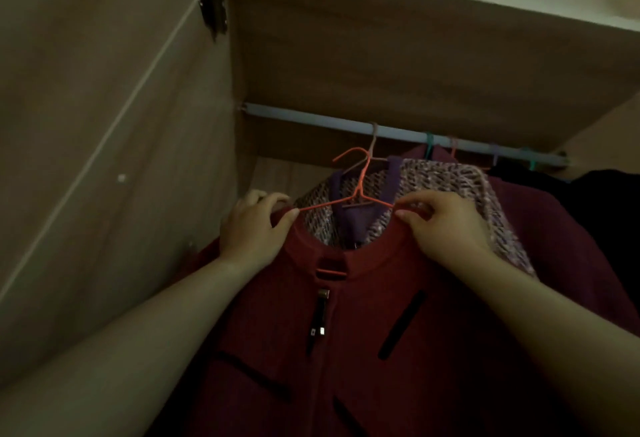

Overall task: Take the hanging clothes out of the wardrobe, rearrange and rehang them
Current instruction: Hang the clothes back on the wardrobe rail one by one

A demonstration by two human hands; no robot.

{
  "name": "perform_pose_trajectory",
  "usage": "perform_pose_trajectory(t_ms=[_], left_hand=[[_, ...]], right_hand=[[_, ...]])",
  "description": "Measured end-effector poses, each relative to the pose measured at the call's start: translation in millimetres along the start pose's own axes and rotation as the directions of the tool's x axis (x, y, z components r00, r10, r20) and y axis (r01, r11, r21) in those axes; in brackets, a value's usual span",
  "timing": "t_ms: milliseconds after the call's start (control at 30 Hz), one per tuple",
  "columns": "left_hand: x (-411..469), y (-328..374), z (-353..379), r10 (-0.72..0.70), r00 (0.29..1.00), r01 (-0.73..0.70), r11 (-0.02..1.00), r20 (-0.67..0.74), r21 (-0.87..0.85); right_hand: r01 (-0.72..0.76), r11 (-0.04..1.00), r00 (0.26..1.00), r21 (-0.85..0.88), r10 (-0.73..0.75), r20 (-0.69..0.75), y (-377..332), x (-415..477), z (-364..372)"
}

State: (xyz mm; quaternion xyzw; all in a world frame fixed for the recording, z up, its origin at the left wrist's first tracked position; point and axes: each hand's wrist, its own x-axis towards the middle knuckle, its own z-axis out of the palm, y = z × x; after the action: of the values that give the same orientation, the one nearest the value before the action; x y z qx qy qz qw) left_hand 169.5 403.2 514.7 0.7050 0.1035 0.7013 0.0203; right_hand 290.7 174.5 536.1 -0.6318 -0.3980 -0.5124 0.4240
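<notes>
One red zip jacket (346, 332) sits on one orange wire hanger (360, 182), whose hook is below and off the rail (311, 119). Left hand (252, 225) grips the collar's left side. Right hand (446, 225) pinches its right side. Five other hanger hooks (429, 141) appear on the rail, though they are blurred.

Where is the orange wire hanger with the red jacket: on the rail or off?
Off. The orange wire hanger has its hook below the pale metal rail, clear of it.
</notes>
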Motion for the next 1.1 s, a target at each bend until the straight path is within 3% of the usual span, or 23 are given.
perform_pose_trajectory(t_ms=[400,600,733,833,1000,1100], left_hand=[[46.8,-53.2,69.5,0.011,0.994,0.001,0.994,0.111,-0.109],[41.8,-75.5,84.4,0.006,0.989,0.017,0.988,0.146,-0.156],[19.2,-83.3,89.2,0.057,0.990,-0.044,0.994,0.132,-0.096],[-0.9,-82.8,90.1,0.053,0.990,-0.044,0.997,0.133,-0.069],[-38.0,-82.9,90.2,0.017,0.989,0.001,0.992,0.144,-0.124],[-70.0,-84.9,92.4,0.023,0.982,-0.004,0.994,0.187,-0.105]], right_hand=[[0.022,0.986,0.996,-0.166,-0.035,-0.078,-20.8,158.1,58.6],[0.014,0.958,0.997,-0.286,-0.033,-0.063,-14.9,185.7,105.8],[0.133,0.938,0.988,-0.319,-0.150,-0.029,-25.5,163.5,114.6],[0.229,0.862,0.960,-0.452,-0.276,-0.039,-25.1,129.8,120.0],[0.304,0.836,0.953,-0.457,-0.271,0.139,-7.6,46.0,134.6],[0.339,0.820,0.940,-0.461,-0.320,0.121,6.4,-16.7,146.5]])
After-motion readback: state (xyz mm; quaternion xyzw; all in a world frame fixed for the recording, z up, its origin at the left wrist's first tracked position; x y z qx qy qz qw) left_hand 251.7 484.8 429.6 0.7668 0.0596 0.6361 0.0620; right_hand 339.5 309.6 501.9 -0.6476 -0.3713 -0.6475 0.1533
